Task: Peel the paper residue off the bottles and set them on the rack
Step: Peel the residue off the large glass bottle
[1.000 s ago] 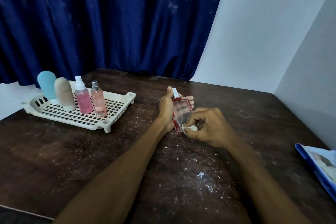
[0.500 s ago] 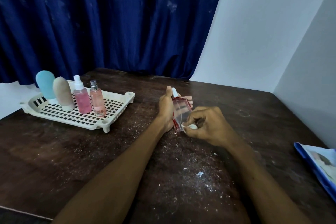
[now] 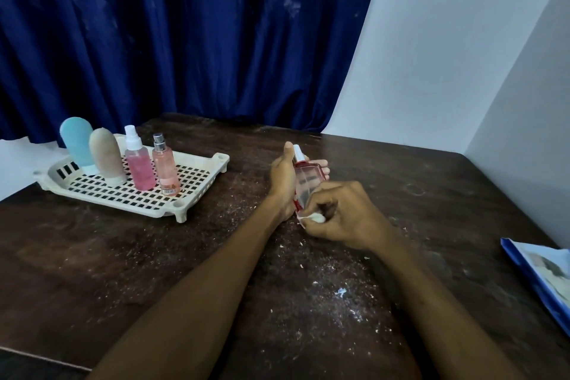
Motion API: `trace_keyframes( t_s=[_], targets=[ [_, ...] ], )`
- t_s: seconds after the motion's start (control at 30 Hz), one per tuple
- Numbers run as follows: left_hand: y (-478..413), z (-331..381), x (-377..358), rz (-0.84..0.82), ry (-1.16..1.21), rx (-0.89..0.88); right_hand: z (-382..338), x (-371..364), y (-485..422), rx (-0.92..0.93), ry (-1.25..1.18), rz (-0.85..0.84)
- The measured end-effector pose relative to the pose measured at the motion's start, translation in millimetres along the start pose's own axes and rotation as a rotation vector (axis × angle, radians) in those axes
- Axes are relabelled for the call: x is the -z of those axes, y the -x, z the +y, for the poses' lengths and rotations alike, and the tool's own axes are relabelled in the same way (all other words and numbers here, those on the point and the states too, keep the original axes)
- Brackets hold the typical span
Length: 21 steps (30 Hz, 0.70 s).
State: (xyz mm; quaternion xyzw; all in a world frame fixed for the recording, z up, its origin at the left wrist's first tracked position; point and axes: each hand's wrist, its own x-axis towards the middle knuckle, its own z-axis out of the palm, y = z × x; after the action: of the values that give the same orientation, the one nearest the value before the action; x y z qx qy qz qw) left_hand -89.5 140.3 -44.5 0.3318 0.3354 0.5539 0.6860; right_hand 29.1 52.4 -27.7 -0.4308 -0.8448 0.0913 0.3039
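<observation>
My left hand (image 3: 282, 182) grips a clear red-tinted spray bottle (image 3: 303, 183) with a white nozzle, tilted above the middle of the dark wooden table (image 3: 185, 256). Against the bottle's lower end, my right hand (image 3: 342, 213) pinches a crumpled white wad of paper residue (image 3: 316, 218). At the left stands a cream slotted rack (image 3: 197, 177). It holds several upright bottles: a blue one (image 3: 77, 140), a beige one (image 3: 106, 156), a pink spray bottle (image 3: 138, 163) and a peach spray bottle (image 3: 165, 168).
White paper crumbs (image 3: 340, 291) are scattered over the table in front of my hands. A blue and white packet (image 3: 546, 274) lies at the right edge. A dark blue curtain (image 3: 185, 34) hangs behind the table, and white walls (image 3: 447, 55) close the right side.
My right hand has shifted slightly down along the bottle's lower end with the paper wad. The left hand and the bottle have stayed put.
</observation>
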Motion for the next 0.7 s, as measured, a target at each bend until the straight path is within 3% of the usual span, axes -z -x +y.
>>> trace_keyframes(
  t_s=[0.3, 0.53, 0.7],
  targets=[
    [3, 3, 2, -0.094, -0.066, -0.075, 29, 18, 13, -0.234, 0.004, 0.184],
    [11, 4, -2, -0.221, -0.164, -0.11, 27, 16, 8, -0.124, 0.168, 0.449],
    [11, 3, -2, -0.252, -0.157, -0.129, 24, 15, 7, -0.111, 0.197, 0.489]
  ],
)
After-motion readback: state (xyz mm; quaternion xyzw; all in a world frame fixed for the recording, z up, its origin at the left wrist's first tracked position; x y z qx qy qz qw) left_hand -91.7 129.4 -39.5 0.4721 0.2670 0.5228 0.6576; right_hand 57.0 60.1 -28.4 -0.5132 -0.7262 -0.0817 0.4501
